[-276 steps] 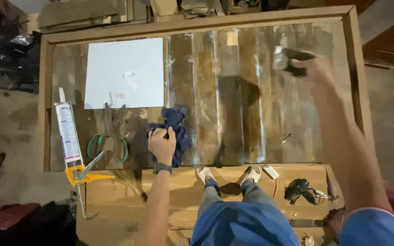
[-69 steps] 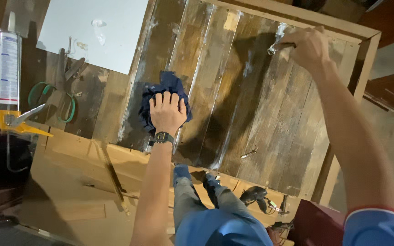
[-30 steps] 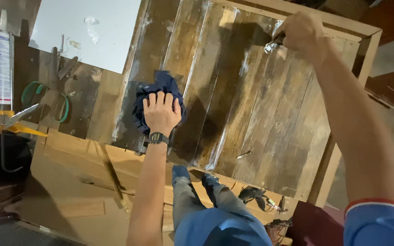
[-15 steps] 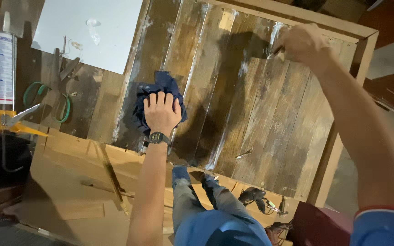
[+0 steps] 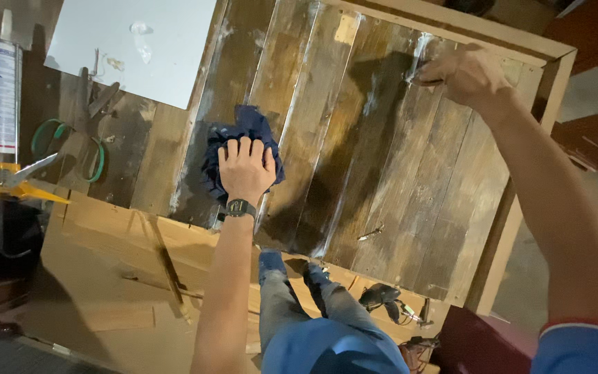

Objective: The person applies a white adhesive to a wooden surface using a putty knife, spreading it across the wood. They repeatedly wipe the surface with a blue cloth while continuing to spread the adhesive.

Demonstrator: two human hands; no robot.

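Note:
My left hand (image 5: 245, 170), with a dark watch on the wrist, presses flat on a crumpled dark blue rag (image 5: 242, 131) near the front edge of a framed panel of dark wooden planks (image 5: 396, 180). My right hand (image 5: 468, 75) reaches to the panel's far right corner and is closed on a small tool whose tip (image 5: 414, 71) touches a whitish smear on the boards. What kind of tool it is stays hidden by the fingers.
A caulking gun with a white tube (image 5: 0, 97) lies at the left edge beside green-handled scissors (image 5: 70, 135). A white sheet (image 5: 136, 45) with smears covers the panel's far left. A small metal piece (image 5: 374, 232) lies on the boards. A dark power tool (image 5: 382, 298) sits below.
My right hand has shifted slightly along the far corner boards with the tool. My left hand stays on the rag. The view has tilted since the earliest frame.

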